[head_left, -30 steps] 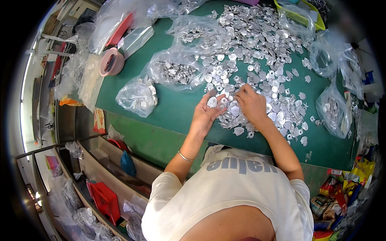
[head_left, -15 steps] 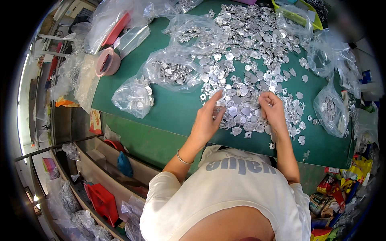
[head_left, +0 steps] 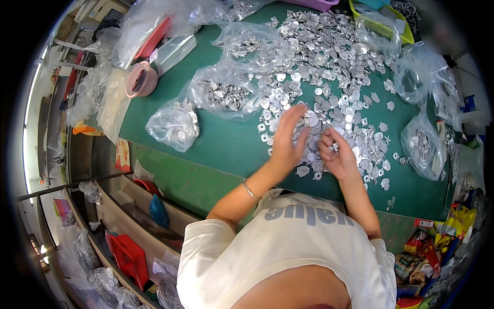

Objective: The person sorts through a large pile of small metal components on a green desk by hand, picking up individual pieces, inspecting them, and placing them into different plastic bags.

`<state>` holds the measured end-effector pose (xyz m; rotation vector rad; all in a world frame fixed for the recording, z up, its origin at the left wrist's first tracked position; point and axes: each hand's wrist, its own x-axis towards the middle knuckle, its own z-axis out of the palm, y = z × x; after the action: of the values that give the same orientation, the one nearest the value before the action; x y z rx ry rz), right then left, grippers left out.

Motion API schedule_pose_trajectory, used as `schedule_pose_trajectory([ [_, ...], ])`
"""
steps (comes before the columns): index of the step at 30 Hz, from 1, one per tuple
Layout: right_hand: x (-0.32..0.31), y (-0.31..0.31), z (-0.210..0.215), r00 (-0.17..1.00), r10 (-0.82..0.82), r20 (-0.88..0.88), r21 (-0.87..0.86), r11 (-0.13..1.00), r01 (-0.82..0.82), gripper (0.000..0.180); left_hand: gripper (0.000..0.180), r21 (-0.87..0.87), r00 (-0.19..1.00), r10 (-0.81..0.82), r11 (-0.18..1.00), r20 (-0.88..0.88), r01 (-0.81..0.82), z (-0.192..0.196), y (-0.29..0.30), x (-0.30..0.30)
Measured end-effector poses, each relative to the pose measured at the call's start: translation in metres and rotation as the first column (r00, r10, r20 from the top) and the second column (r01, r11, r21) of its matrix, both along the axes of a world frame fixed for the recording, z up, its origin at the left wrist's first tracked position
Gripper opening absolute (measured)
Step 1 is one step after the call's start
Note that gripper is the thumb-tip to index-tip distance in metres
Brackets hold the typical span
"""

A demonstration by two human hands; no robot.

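A large heap of small flat silver metal pieces (head_left: 329, 46) spreads over the green table (head_left: 226, 144), with a thinner scatter toward me. Over the left part of that scatter my left hand (head_left: 289, 141) is stretched out, fingers and thumb apart, slightly blurred; nothing shows in it. To its right, my right hand (head_left: 337, 157) is curled with the palm turned partly up. A few small silver metal pieces (head_left: 334, 148) show between its fingers; how many lie in the palm is hidden.
Clear plastic bags of silver pieces (head_left: 221, 95) lie left of the heap, and another bag (head_left: 423, 141) lies right. A pink cup (head_left: 141, 80) stands at the left edge. Behind are a yellow-green basket (head_left: 406, 33) and a purple container (head_left: 319, 4). Drawers (head_left: 139, 206) are below left.
My left hand has moved right and slightly farther over the pieces. My right hand has drawn nearer to me and left, curling up with small silver pieces in it.
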<state>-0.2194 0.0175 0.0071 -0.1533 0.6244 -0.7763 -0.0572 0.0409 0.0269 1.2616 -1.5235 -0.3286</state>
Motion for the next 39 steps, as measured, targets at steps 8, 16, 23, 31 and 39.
schedule_pose_trajectory([
  [8,-0.015,-0.005,0.010,0.998,0.055,0.004,-0.123,0.991,-0.054,0.025,0.023,0.211,0.924,-0.073,0.978,0.376,-0.008,-0.037,-0.043,0.023],
  [16,-0.006,-0.003,0.028,0.954,-0.028,-0.300,-0.293,0.954,-0.064,0.033,0.026,0.164,0.993,-0.110,0.980,-0.041,0.115,0.029,-0.011,-0.001],
  [23,-0.002,0.006,0.038,0.946,-0.081,-0.314,-0.439,0.896,-0.069,0.027,0.029,0.144,0.989,-0.132,0.980,-0.067,0.140,0.044,0.004,-0.010],
  [31,-0.001,0.012,0.053,0.928,-0.133,-0.347,-0.493,0.868,-0.060,0.022,0.032,0.149,0.971,-0.180,0.968,-0.159,0.204,0.052,0.013,-0.011],
  [39,0.000,0.018,0.065,0.829,-0.271,-0.490,-0.630,0.767,-0.122,0.019,0.032,0.134,0.968,-0.137,0.977,-0.210,0.168,0.052,0.021,-0.012],
])
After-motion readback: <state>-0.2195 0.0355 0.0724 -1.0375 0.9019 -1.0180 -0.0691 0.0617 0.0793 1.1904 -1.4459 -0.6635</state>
